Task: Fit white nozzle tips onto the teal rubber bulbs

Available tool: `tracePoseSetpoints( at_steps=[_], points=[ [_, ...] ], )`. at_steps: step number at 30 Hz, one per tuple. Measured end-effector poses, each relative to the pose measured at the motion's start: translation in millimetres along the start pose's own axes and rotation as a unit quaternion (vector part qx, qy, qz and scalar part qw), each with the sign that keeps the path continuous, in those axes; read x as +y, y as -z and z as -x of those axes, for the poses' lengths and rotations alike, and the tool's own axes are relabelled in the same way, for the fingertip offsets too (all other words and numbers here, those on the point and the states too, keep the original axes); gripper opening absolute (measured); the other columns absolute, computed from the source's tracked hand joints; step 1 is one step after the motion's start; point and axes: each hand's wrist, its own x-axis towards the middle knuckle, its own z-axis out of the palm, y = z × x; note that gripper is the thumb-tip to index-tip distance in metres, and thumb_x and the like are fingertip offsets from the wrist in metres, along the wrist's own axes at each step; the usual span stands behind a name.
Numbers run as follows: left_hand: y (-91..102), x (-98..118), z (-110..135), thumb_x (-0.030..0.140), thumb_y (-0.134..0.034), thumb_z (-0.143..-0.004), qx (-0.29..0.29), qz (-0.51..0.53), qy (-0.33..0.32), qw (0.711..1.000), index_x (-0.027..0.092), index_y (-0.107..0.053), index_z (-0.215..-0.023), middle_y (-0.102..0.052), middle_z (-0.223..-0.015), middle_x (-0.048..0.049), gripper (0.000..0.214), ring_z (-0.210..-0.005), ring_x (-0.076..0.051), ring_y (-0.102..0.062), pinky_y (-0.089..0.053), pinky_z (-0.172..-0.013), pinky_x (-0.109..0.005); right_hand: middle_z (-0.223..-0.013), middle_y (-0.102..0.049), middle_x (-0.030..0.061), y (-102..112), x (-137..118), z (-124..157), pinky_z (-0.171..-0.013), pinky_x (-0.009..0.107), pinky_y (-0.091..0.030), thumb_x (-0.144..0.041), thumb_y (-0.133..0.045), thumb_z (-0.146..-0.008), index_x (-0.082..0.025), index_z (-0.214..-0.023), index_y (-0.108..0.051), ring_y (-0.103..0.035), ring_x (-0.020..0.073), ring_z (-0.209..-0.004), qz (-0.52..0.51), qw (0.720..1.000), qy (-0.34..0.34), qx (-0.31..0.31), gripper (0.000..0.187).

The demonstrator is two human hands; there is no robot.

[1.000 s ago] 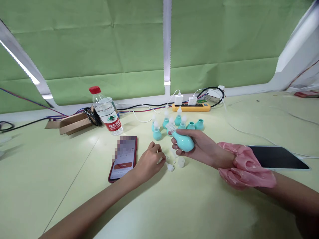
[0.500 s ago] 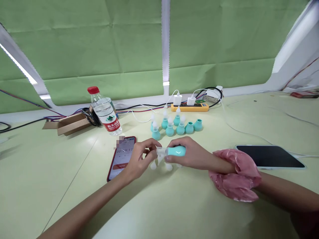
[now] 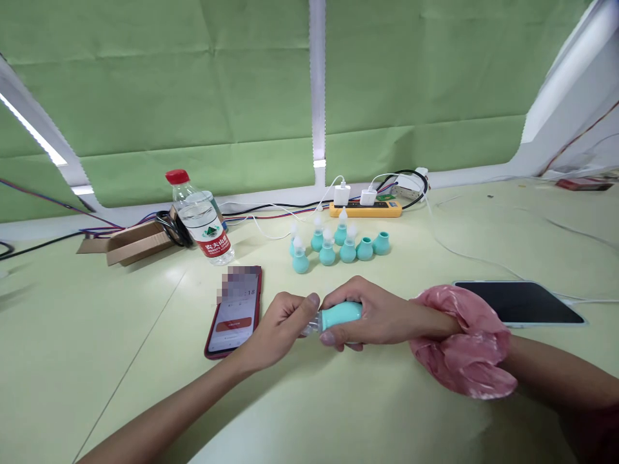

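My right hand [image 3: 367, 317] is wrapped round a teal rubber bulb [image 3: 341, 315] lying sideways just above the table. My left hand [image 3: 283, 322] is closed on the clear tip [image 3: 311, 325] at the bulb's left end, fingers pinched round it. A pink scrunchie [image 3: 464, 348] sits on my right wrist. Behind my hands stands a cluster of several teal bulbs [image 3: 333, 245], most with white tips. The small loose white parts seen earlier are hidden under my hands.
A red-cased phone [image 3: 235, 309] lies left of my hands with its screen lit. A water bottle [image 3: 200, 219] and a cardboard box [image 3: 133, 240] stand at the back left. A yellow power strip [image 3: 365, 207] with chargers lies behind. A dark tablet [image 3: 517, 301] lies at the right.
My left hand picked a clear tip off the table and brought it to the bulb's neck. My right hand turned the bulb sideways and drew it nearer to me.
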Motion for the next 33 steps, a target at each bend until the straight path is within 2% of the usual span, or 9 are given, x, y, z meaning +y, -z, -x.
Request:
tracePoseSetpoints(
  at_steps=[4,7,11,13,15,18,21,27,33],
  points=[
    [4.1,-2.7,-4.9,0.044,-0.029,-0.08,0.028,0.079,0.019,0.996,0.018,-0.026,-0.046,-0.02,-0.041,0.0048,0.044,-0.038,-0.006,-0.02,-0.021,-0.04,-0.022,-0.055,-0.053,-0.0003,7.9,-3.7,-0.1,-0.04,0.018,-0.034,-0.038,-0.056,-0.069,-0.011,-0.072,-0.059,-0.041,0.004,-0.041,-0.035,0.998,0.028,-0.05,0.027],
    [9.3,-5.6,-8.9,0.043,-0.024,-0.083,0.127,-0.08,-0.018,0.988,0.017,-0.028,-0.048,-0.025,-0.044,0.0032,0.044,-0.042,-0.007,-0.025,-0.024,-0.042,-0.022,-0.058,-0.053,0.0001,16.5,-10.3,2.9,-0.04,0.019,-0.034,-0.037,-0.056,-0.07,-0.013,-0.079,-0.058,-0.043,0.0051,-0.043,-0.044,0.996,0.063,0.052,0.026],
    [9.1,-19.3,-15.5,0.038,-0.031,-0.083,0.14,-0.453,-0.111,0.873,0.015,-0.045,-0.064,-0.047,-0.067,-0.0036,0.033,-0.067,-0.015,-0.042,-0.036,-0.061,-0.029,-0.066,-0.055,0.002,38.6,-20.3,14.3,-0.049,0.024,-0.04,-0.035,-0.056,-0.07,-0.017,-0.086,-0.055,-0.05,0.0104,-0.053,-0.05,0.977,0.11,0.176,0.024],
    [6.2,-30.4,-19.3,0.037,-0.034,-0.082,0.119,-0.563,-0.111,0.811,0.015,-0.049,-0.076,-0.05,-0.085,-0.0079,0.028,-0.084,-0.021,-0.042,-0.038,-0.07,-0.035,-0.072,-0.056,0.0029,57.1,-18.5,21.3,-0.057,0.027,-0.042,-0.033,-0.056,-0.07,-0.019,-0.086,-0.055,-0.054,0.0135,-0.063,-0.014,0.958,0.124,0.257,0.021],
    [3.5,-41.3,-21.9,0.036,-0.033,-0.083,0.097,-0.612,-0.086,0.78,0.014,-0.049,-0.083,-0.049,-0.094,-0.0104,0.027,-0.091,-0.024,-0.041,-0.039,-0.072,-0.038,-0.081,-0.058,0.0035,81.0,-7.0,28.0,-0.065,0.028,-0.042,-0.031,-0.059,-0.066,-0.02,-0.084,-0.056,-0.054,0.0158,-0.075,0.052,0.92,0.124,0.368,0.021],
    [1.4,-51.9,-22.4,0.032,-0.027,-0.085,0.059,-0.611,-0.067,0.786,0.014,-0.047,-0.094,-0.046,-0.102,-0.0115,0.029,-0.095,-0.023,-0.041,-0.039,-0.077,-0.04,-0.088,-0.059,0.0042,121.3,26.9,38.0,-0.069,0.029,-0.042,-0.031,-0.064,-0.06,-0.021,-0.08,-0.058,-0.053,0.0176,-0.08,0.141,0.853,0.078,0.496,0.023],
    [-0.3,-54.0,-19.9,0.03,-0.022,-0.087,0.037,-0.574,-0.094,0.813,0.015,-0.04,-0.109,-0.042,-0.113,-0.0115,0.032,-0.104,-0.022,-0.038,-0.036,-0.085,-0.041,-0.086,-0.06,0.0052,154.5,66.2,48.0,-0.067,0.031,-0.043,-0.033,-0.064,-0.058,-0.021,-0.081,-0.059,-0.054,0.018,-0.075,0.177,0.825,-0.021,0.536,0.026],
    [-12.0,-49.5,-15.1,0.037,-0.027,-0.085,0.023,-0.52,-0.122,0.845,0.018,-0.026,-0.124,-0.027,-0.129,-0.0129,0.043,-0.119,-0.023,-0.026,-0.032,-0.094,-0.042,-0.086,-0.06,0.0086,175.1,110.7,53.8,-0.06,0.029,-0.044,-0.033,-0.062,-0.06,-0.015,-0.093,-0.058,-0.054,0.0175,-0.075,0.155,0.848,-0.102,0.496,0.037],
    [-20.5,-50.8,-12.7,0.031,-0.032,-0.084,0.0,-0.555,-0.161,0.816,0.019,-0.04,-0.115,-0.037,-0.124,-0.0114,0.035,-0.112,-0.023,-0.036,-0.035,-0.09,-0.042,-0.083,-0.059,0.0094,176.0,124.3,42.7,-0.059,0.029,-0.048,-0.03,-0.062,-0.062,-0.013,-0.092,-0.054,-0.056,0.0156,-0.07,0.102,0.858,-0.098,0.493,0.036]
  ],
)
